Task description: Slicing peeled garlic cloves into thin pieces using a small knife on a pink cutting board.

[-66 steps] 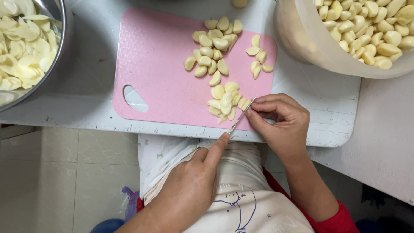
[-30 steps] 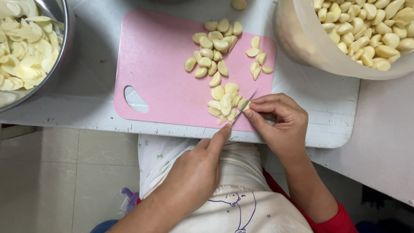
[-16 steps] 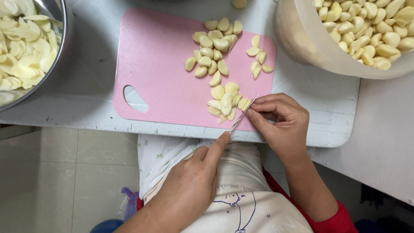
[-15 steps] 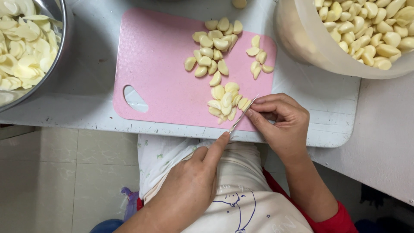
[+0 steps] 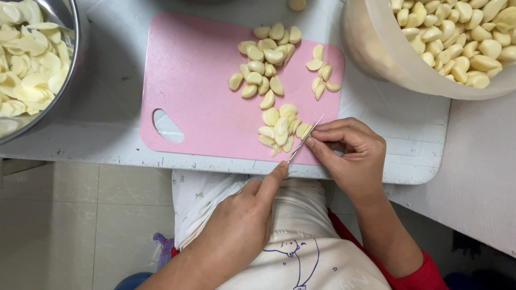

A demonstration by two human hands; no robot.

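Clove (image 5: 304, 130) at near right corner of board (image 5: 204, 91), pinched under right hand (image 5: 352, 158) fingertips, touching slice pile (image 5: 279, 129) just to its left. Knife (image 5: 304, 139) edge-on across clove, thin blade slanting from upper right to lower left, tip up by right index finger. Left hand (image 5: 242, 231) closed round knife handle, handle itself hidden in fist, index finger stretched along blade spine, tip at board's near edge. Right hand curled, fingers bent down onto clove, firm pinch, thumb side not visible. Further up board: loose cluster of whole peeled cloves (image 5: 266, 59) near top centre, smaller group (image 5: 321, 72) to its right, both well apart from the hands. Board pink, w/ cut-out grip hole at lower left, lying on white table (image 5: 107, 129). Steel bowl (image 5: 72, 64) at far left, part out of frame, full of garlic slices. Large pale tub (image 5: 387, 59) at upper right, heaped w/ whole peeled cloves, just beside board's right corner. One stray clove (image 5: 296, 4) at top edge of frame. Below table edge: light patterned apron over lap, red sleeve at right forearm, tiled floor at left.
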